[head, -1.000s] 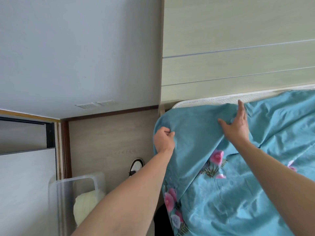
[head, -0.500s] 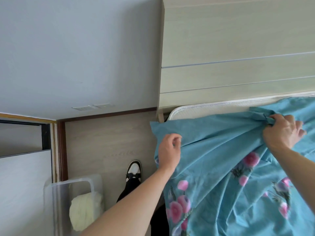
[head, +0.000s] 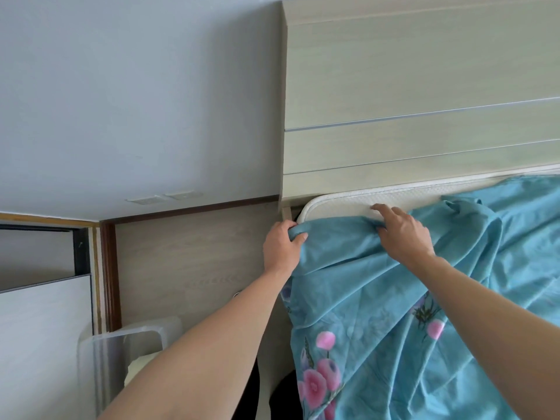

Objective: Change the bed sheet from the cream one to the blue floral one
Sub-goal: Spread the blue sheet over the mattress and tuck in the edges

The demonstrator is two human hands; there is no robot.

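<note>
Hands (head: 281,248) (head: 403,234), fingers gripping crumpled blue floral sheet (head: 378,298) (soft cotton) at rounded mattress (head: 339,206) corner.

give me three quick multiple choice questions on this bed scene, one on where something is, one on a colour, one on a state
1. Where does the left hand grip the blue floral sheet?
A. by the mattress corner
B. on the floor
C. at the wall

2. What colour are the sheet's big flowers?
A. yellow
B. pink
C. white

3. How does the mattress top edge stand?
A. fully covered
B. a bare white strip shows
C. pillow on it

Answers: 1 A, fingers curl round the sheet edge beside the rounded corner. 2 B, pink blooms low on the cloth. 3 B, bare white above the right hand.
</note>
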